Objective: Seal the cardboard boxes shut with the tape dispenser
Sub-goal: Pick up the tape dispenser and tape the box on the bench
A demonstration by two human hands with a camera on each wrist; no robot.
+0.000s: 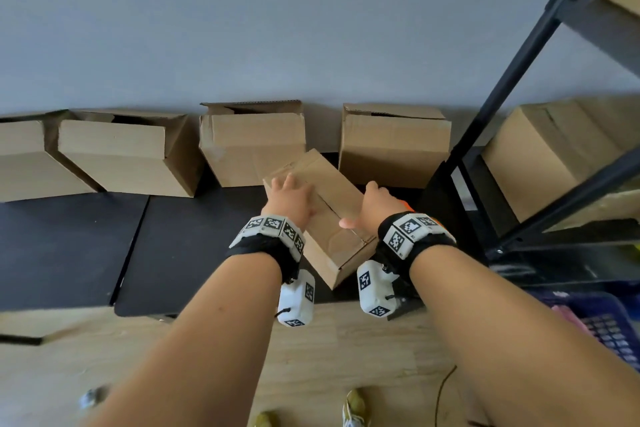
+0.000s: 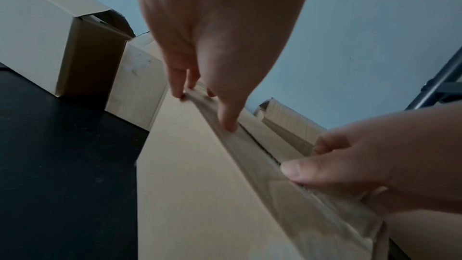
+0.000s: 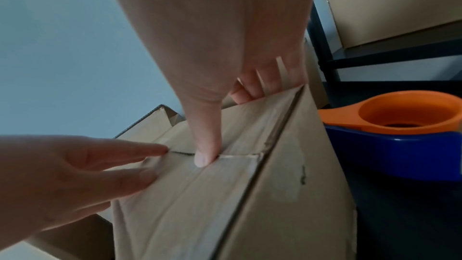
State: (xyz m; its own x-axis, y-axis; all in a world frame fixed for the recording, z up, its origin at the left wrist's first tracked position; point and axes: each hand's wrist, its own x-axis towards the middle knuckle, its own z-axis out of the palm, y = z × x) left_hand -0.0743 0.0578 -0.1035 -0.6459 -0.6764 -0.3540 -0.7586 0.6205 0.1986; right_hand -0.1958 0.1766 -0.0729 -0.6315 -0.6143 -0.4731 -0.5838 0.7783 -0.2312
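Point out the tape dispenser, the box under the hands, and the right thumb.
tape dispenser [image 3: 397, 143]: right wrist view, on its blue body below the orange part.
box [image 1: 341, 255]: head view, on its top face near the front corner.
right thumb [image 3: 206, 145]: right wrist view, on its lower length above the seam.

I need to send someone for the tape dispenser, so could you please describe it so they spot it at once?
Start at the black shelf rack on the right and look down to the black table. The tape dispenser lies there, just right of the box under both hands. It is the only orange and blue thing among brown boxes.
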